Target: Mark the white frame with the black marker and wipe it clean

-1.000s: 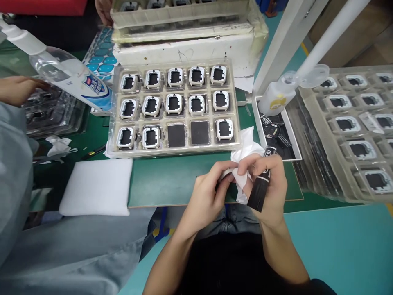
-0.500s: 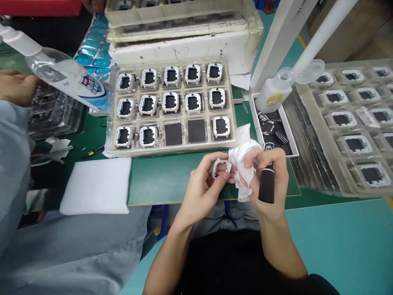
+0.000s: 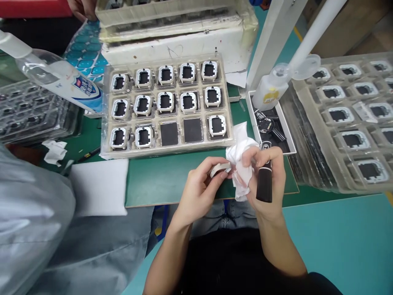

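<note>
My left hand [image 3: 196, 188] pinches a pale watch-case frame [image 3: 220, 168] between thumb and fingers, tilted nearly edge-on. Close to its right, my right hand [image 3: 274, 176] is closed around a crumpled white tissue [image 3: 241, 141] and a black cylindrical tool [image 3: 264, 184], whose exact kind I cannot make out. The tissue is right beside the frame; whether they touch is unclear. Beyond both hands lies a clear plastic tray [image 3: 196, 148] with rows of similar white frames [image 3: 217, 125]. Two of its front-row pockets show only dark pads [image 3: 193, 130].
A white box [image 3: 294, 149] with black parts and a squeeze bottle [image 3: 270, 92] stands at right, beside stacked trays [image 3: 334, 180]. At left are a spray bottle [image 3: 61, 78], white foam sheet [image 3: 101, 186] and a co-worker's grey sleeve [image 3: 30, 205]. A white post [image 3: 273, 37] rises behind.
The frame in my left hand has turned from facing me to nearly edge-on. The co-worker's hand at left has left the stacked trays, and the sleeve now covers part of the foam sheet.
</note>
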A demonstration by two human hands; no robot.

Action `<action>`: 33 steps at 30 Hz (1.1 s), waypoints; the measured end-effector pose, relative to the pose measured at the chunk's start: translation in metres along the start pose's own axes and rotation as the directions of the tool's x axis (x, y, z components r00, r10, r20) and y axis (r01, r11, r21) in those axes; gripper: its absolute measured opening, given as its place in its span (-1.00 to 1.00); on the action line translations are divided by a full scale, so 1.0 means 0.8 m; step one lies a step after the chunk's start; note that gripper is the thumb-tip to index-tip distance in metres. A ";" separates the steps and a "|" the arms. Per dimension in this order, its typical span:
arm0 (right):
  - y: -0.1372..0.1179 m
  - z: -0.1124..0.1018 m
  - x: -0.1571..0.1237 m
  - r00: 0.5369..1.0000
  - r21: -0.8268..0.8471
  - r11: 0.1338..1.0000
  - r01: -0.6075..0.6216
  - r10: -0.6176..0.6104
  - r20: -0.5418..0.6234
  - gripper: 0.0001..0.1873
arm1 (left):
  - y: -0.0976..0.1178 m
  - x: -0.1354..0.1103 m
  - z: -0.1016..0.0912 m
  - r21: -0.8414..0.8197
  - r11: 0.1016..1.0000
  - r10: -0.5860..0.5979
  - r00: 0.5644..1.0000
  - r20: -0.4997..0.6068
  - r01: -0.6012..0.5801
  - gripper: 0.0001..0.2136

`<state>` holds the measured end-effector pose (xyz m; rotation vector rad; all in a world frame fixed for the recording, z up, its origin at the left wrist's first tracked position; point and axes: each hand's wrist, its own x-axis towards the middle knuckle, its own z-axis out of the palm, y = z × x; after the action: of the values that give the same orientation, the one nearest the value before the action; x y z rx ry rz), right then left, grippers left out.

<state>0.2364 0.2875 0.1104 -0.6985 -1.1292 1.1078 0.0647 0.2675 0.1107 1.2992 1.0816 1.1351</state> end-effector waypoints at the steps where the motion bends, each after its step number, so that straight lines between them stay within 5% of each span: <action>1: -0.001 0.000 0.000 1.000 -0.005 1.000 0.007 -0.007 0.007 -0.65 | 0.000 0.000 0.000 0.035 0.999 0.013 1.000 -0.002 -0.013 -0.85; 16: -0.008 0.005 0.001 0.998 -0.194 0.980 0.051 -0.046 0.032 -0.68 | 0.006 -0.007 0.005 0.339 0.930 0.146 0.989 0.021 -0.144 -0.75; 24: -0.003 0.002 -0.001 0.999 -0.019 0.999 0.036 -0.036 0.004 -0.70 | 0.008 -0.004 0.006 0.322 0.936 0.144 0.989 0.016 -0.142 -0.79; 29: -0.005 0.007 0.001 0.992 -0.200 0.972 0.123 -0.116 0.047 -0.70 | 0.006 -0.004 0.005 0.316 0.942 0.116 0.993 0.025 -0.118 -0.74; 33: 0.002 0.001 -0.003 0.978 -0.234 0.961 0.149 -0.178 -0.106 -0.70 | 0.004 -0.002 0.008 0.018 1.000 -0.011 1.000 -0.011 0.011 -0.77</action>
<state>0.2350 0.2858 0.1087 -0.8242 -1.1924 0.7915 0.0710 0.2646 0.1142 1.3010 1.1073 1.1277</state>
